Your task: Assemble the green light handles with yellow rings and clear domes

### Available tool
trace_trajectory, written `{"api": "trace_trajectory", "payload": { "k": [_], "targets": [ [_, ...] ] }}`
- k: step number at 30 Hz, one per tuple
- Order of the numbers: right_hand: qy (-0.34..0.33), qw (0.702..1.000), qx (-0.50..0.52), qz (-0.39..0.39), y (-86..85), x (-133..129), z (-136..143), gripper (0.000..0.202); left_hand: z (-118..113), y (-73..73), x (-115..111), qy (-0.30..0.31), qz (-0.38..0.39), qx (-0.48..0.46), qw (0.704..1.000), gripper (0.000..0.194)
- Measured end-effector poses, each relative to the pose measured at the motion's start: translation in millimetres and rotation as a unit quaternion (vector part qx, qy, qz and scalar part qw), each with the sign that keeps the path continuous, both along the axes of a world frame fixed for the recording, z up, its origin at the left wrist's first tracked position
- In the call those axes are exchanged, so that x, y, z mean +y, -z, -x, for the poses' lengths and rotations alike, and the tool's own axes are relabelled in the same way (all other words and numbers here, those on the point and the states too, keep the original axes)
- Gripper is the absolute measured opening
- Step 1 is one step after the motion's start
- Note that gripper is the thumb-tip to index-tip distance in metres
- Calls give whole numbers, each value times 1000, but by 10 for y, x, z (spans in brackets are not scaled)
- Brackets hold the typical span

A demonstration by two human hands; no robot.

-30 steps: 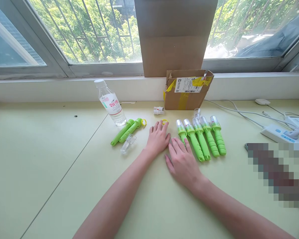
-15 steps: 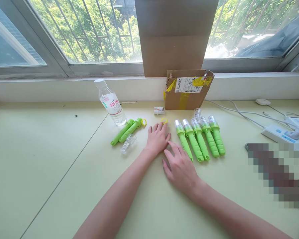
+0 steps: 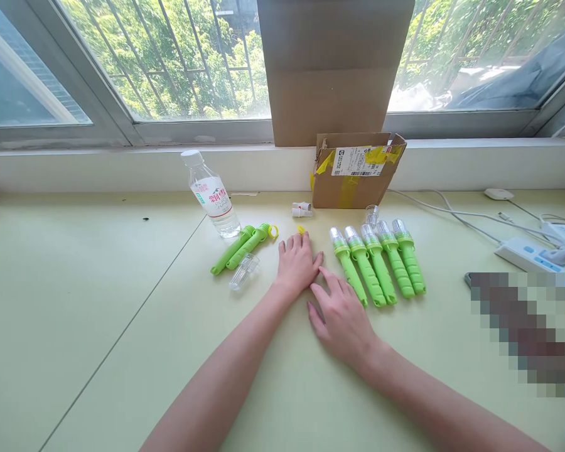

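My left hand (image 3: 297, 262) lies flat on the table, fingers stretched forward. Just beyond its fingertips is a small yellow ring (image 3: 301, 230), partly hidden by them. My right hand (image 3: 341, 309) rests beside it, fingers loosely spread and holding nothing. Several green sticks with clear caps (image 3: 371, 269) lie in a row right of my hands. To the left, two green sticks without caps (image 3: 240, 246) lie side by side, near another yellow ring (image 3: 274, 232) and a clear ribbed cap (image 3: 243, 272). Two small white cylinders (image 3: 302, 209) lie farther back.
A water bottle (image 3: 211, 196) stands back left. An open cardboard box (image 3: 353, 182) is against the wall, with a clear cup-like piece (image 3: 371, 215) in front. Cables and a power strip (image 3: 537, 255) are at the right, near a blurred-out object (image 3: 522, 333).
The yellow ring beyond my left fingertips has shifted slightly left and now looks narrower, as if turned or tilted. Both hands stay almost in place.
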State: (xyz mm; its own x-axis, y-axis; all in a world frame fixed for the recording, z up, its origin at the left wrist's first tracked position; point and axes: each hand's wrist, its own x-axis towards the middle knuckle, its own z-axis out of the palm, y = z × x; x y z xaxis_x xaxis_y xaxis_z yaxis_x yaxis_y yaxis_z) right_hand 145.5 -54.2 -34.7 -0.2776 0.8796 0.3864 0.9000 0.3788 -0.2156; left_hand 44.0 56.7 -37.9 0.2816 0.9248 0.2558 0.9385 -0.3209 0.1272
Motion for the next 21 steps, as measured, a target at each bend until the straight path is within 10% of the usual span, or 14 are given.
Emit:
{"api": "trace_trajectory", "payload": {
  "k": [21],
  "targets": [
    [1,1000,2,-4,16,0,0,22,-6,-36,-26,-20,10,10,1000,55]
  ]
}}
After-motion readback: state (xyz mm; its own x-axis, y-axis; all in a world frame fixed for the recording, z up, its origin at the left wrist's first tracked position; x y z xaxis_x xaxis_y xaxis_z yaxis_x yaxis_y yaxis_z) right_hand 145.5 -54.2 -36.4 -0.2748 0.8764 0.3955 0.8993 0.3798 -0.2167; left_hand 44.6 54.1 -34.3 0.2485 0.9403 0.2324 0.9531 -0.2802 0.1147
